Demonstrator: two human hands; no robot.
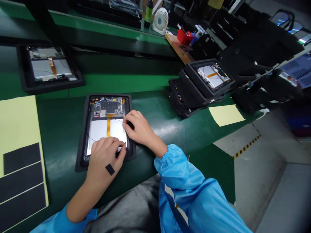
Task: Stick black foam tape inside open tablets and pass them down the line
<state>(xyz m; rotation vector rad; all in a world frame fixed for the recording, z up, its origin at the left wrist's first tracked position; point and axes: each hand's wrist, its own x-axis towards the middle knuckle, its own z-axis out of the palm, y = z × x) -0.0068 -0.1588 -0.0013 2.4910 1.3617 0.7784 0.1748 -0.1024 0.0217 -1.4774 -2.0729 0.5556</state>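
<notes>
Green tabletop (58, 110) under you; open tablet with silver battery panel (99, 129) in black rubber tray (82, 139), long axis pointing away. Your left hand (104, 161) covers its near end, fingers pinched; right hand (138, 127) curls on its right edge. Can't tell if either holds anything.

Left hand (104, 161), bare, curled palm-down; right hand (138, 127), bare, likewise curled palm-down, just beside it.

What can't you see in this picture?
Head view:
Opened tablet edge under the fingers: hidden by the left hand and right hand.
Thin wires on it: too small to follow.
Red bin contents: too small, blurred.
Black trays at far right: cut off by the picture edge.
</notes>
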